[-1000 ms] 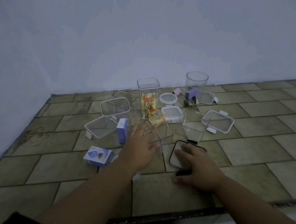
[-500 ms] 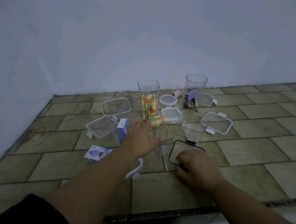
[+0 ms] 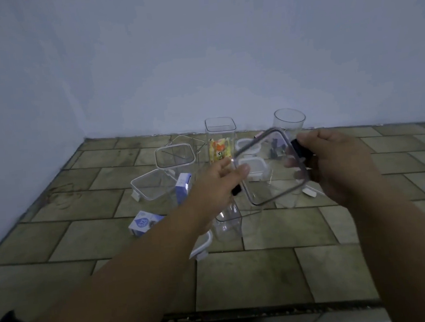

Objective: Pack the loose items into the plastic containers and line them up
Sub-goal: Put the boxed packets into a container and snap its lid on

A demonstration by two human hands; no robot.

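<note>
Both hands hold a clear square lid with a dark rim and black clips up above the tiled surface, tilted. My left hand pinches its left edge and my right hand grips its right edge. Below the lid stands a clear open container. A tall square container holding orange and yellow packets stands at the back. A round clear container stands at the back right, with dark clips at its foot. Two blue-and-white small boxes lie to the left, one upright, one lying flat.
Clear empty containers sit at the left. White-rimmed lids lie among them. Walls close the back and left. The tiled surface ends at a dark front edge.
My right hand lifted the dark-rimmed lid off the tiles, and my left hand came over and took its other edge. The lid now hangs tilted above the containers.
</note>
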